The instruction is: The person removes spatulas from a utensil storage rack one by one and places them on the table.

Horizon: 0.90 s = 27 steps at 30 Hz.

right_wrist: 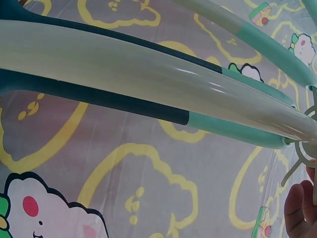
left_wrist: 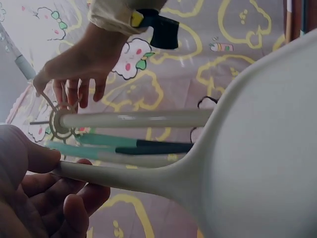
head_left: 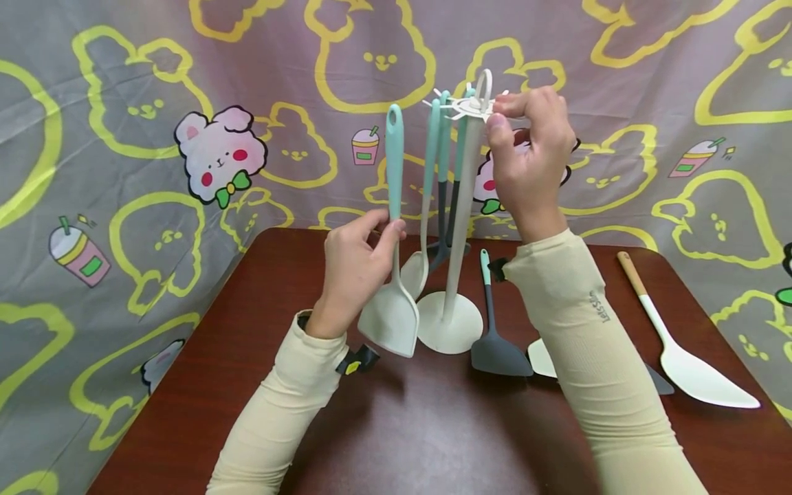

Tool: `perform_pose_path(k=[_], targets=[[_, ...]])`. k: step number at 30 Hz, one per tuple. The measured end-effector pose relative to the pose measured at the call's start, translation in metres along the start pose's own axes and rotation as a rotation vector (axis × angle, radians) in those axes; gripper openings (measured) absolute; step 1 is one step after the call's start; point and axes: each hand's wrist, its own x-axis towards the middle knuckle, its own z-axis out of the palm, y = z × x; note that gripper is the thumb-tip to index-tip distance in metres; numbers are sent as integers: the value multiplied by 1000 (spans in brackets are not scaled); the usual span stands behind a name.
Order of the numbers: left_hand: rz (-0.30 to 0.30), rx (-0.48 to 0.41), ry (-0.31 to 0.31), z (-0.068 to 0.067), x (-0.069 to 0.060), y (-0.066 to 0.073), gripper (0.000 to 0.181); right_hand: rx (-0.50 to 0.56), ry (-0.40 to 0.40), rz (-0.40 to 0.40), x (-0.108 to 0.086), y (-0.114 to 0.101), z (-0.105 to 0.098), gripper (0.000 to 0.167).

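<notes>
My left hand (head_left: 355, 265) pinches a spatula (head_left: 394, 320) with a mint handle and cream blade. It hangs upright, blade down, left of a cream utensil stand (head_left: 463, 213). My right hand (head_left: 535, 151) pinches the hooked ring at the stand's top. On the stand's hooks hang a mint-and-cream utensil (head_left: 431, 158) and dark utensils (head_left: 442, 199) with mint handles. In the left wrist view the cream blade (left_wrist: 267, 124) fills the right side. The right wrist view shows the pole (right_wrist: 148, 74), with only fingertips (right_wrist: 295, 208) of my right hand at the edge.
Right of the stand's round base (head_left: 450, 337), a dark grey spatula (head_left: 501, 354) lies on the brown table (head_left: 433, 426). Farther right is a white spatula (head_left: 699, 375) with a wooden handle. My right sleeve partly covers a cream blade (head_left: 541, 359) and a grey one (head_left: 661, 381).
</notes>
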Motion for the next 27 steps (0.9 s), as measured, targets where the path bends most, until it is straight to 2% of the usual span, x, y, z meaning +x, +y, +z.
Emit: perform_pose_path(k=[7, 16, 19, 27], targets=[[-27, 72, -2, -11, 3, -19, 15, -6, 5, -8, 0, 1, 0, 54], [-56, 220, -23, -34, 14, -48, 17, 12, 2, 2, -1, -1, 2, 55], [-85, 272, -48, -38, 18, -57, 19, -3, -3, -1, 0, -1, 1, 55], [-216, 410, -145, -45, 22, -93, 23, -1, -8, -7, -2, 0, 1, 54]])
